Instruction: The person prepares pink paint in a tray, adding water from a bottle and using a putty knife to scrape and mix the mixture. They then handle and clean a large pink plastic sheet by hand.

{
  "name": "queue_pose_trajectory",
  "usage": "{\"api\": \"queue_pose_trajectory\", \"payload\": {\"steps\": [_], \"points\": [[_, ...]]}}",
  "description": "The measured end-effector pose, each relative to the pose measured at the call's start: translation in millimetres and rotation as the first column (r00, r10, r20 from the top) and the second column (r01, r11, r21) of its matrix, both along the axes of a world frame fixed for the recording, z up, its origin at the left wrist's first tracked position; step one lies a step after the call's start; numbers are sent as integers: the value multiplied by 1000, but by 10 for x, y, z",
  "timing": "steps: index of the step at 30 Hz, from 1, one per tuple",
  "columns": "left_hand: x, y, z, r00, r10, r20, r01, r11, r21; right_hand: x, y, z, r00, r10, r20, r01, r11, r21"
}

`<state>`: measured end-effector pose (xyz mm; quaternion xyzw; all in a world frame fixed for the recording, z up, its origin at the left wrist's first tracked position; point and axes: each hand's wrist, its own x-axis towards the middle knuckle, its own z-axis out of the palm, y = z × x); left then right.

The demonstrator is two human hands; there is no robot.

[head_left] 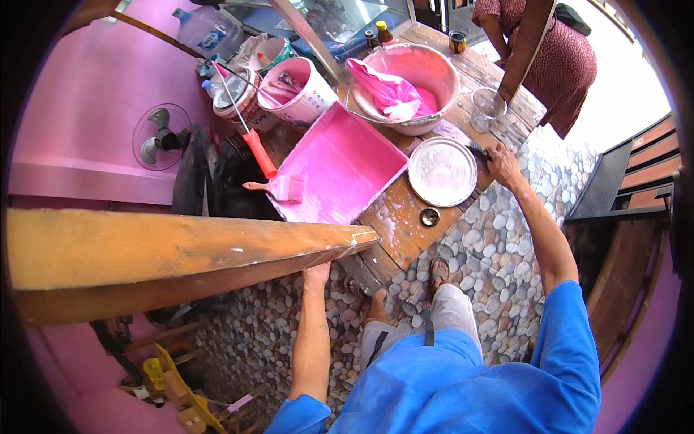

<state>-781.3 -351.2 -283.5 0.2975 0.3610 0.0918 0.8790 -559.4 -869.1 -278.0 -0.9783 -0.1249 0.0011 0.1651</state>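
Observation:
My right hand (504,166) is at the table's right edge, its fingers closed on the dark handle of a paint-smeared flat scraper (452,132). Beside the scraper lies a round white lid (442,173) coated with pale paint. My left hand (316,273) is under the end of a thick wooden post (217,246), which hides its fingers. Beyond the post, a pink-coated paint tray (347,170) rests on the wooden table. A paintbrush (282,188) with pink bristles lies across the tray's left rim. Left of it is a roller frame with a red handle (260,153).
A pink-stained basin (441,69) holds a pink plastic bag. Near it stand a white bucket (300,94), a clear cup (488,108), small bottles and a tin (457,42). A fan (163,137) is at left. Another person (564,65) stands beyond the table.

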Motion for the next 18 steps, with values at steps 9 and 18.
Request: {"api": "queue_pose_trajectory", "payload": {"steps": [9, 18], "points": [[184, 467, -277, 962, -121, -244, 191, 939, 286, -539, -64, -17, 992, -124, 26, 120, 986, 120], [403, 872, -62, 937, -214, -276, 304, 888, 345, -2676, 634, 238, 736, -556, -386, 673, 543, 501]]}}
